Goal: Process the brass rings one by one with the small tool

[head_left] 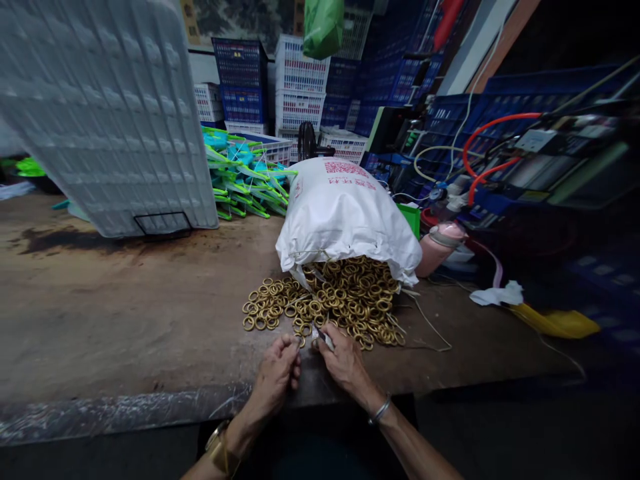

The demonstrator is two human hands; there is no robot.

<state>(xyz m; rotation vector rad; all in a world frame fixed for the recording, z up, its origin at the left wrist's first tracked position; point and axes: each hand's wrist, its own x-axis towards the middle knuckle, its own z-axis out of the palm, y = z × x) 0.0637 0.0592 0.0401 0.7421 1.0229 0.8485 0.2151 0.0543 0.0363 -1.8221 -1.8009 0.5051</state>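
A heap of brass-coloured rings (350, 293) spills from the mouth of a white woven sack (345, 207) lying on its side. My left hand (279, 372) is closed in a pinch at the heap's near edge, beside a few loose rings; what its fingertips hold is too small to make out. Close by on the right, my right hand (347, 363) is closed around a small pale tool with a dark, narrow tip (324, 337), perhaps a knife. That tip points forward at the nearest rings. The two hands are slightly apart.
A ribbed translucent panel (115, 120) stands upright on the wooden table (125, 313). Behind it lie green and blue plastic pieces (245, 177). A pink bottle (440, 247), loose string, a yellow piece (555, 322) and a machine with red hoses (530, 153) occupy the right. Stacked crates (300, 80) line the back.
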